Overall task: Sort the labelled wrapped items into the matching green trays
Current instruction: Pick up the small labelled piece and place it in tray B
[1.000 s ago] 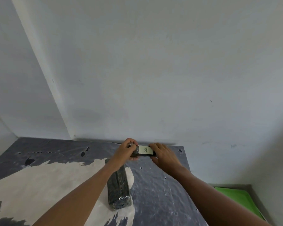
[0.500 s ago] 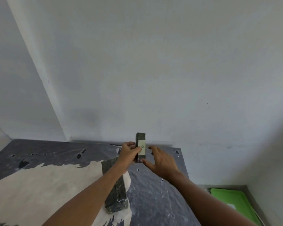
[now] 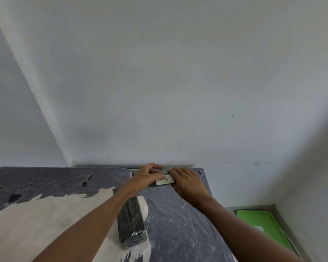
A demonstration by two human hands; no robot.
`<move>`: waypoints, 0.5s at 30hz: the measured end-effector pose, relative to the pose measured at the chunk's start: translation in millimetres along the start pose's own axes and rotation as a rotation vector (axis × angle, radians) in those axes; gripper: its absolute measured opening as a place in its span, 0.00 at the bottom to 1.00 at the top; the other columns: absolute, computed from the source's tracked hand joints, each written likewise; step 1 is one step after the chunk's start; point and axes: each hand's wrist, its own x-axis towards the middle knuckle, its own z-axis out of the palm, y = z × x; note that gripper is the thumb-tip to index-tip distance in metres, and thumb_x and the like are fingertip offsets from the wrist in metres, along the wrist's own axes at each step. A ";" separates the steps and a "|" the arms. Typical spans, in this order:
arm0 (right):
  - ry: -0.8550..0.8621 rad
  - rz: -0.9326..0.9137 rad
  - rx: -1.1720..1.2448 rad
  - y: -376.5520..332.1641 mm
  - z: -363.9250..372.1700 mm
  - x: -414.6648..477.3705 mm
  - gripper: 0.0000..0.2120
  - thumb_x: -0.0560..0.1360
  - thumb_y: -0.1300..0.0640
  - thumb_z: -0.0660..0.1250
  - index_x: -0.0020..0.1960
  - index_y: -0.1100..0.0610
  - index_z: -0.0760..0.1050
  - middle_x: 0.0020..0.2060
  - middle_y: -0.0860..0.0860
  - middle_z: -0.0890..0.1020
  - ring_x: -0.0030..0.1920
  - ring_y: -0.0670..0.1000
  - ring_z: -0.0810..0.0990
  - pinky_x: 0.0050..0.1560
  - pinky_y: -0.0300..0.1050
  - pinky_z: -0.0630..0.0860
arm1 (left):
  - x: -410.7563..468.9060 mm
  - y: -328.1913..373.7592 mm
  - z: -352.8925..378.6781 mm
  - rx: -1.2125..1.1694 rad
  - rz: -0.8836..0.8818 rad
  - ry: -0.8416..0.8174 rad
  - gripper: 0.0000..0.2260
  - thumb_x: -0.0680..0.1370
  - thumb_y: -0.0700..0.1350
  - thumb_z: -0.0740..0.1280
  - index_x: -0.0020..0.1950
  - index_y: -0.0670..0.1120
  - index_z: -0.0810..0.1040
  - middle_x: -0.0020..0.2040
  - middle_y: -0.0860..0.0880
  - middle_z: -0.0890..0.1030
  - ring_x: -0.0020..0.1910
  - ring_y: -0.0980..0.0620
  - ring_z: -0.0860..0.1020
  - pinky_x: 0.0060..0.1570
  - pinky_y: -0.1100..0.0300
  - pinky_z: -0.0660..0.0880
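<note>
A small dark wrapped item (image 3: 165, 180) with a pale label marked "B" lies level near the table's far edge, held between both hands. My left hand (image 3: 149, 177) grips its left end and my right hand (image 3: 186, 181) covers its right end. A longer dark wrapped block (image 3: 131, 220) lies on the table under my left forearm, its far end hidden by the arm. A green tray (image 3: 261, 225) with a small white label sits on the floor at the lower right.
The table (image 3: 45, 186) has a worn grey and beige top and stands against a white wall in a corner. Its right edge drops to the floor where the tray lies beside the right wall.
Half a second ago the small item stood upright in my left hand with the right hand just off it. Now it lies level again with both hands on it.
</note>
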 end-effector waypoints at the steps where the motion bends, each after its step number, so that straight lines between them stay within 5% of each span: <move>1: -0.001 0.035 -0.006 0.7 1.2 -5.8 0.20 0.74 0.54 0.68 0.64 0.54 0.70 0.58 0.52 0.80 0.56 0.55 0.78 0.54 0.51 0.78 | 0.4 -3.6 1.2 -0.036 -0.012 -0.003 0.11 0.76 0.49 0.73 0.57 0.56 0.79 0.55 0.48 0.82 0.53 0.50 0.83 0.51 0.56 0.83; 8: -0.073 0.198 0.015 7.4 2.9 -57.8 0.23 0.74 0.53 0.69 0.67 0.54 0.69 0.63 0.52 0.78 0.62 0.55 0.76 0.60 0.52 0.76 | 1.5 -23.2 34.5 -0.130 -0.071 -0.115 0.08 0.78 0.43 0.71 0.57 0.47 0.82 0.55 0.43 0.84 0.53 0.49 0.83 0.54 0.53 0.83; 15: -0.099 0.240 0.019 51.3 -12.1 -121.8 0.19 0.75 0.52 0.66 0.65 0.52 0.69 0.58 0.51 0.78 0.56 0.55 0.76 0.53 0.50 0.76 | 7.3 -8.8 118.6 -0.108 -0.086 -0.166 0.07 0.77 0.42 0.72 0.55 0.46 0.82 0.53 0.45 0.85 0.52 0.50 0.84 0.52 0.55 0.84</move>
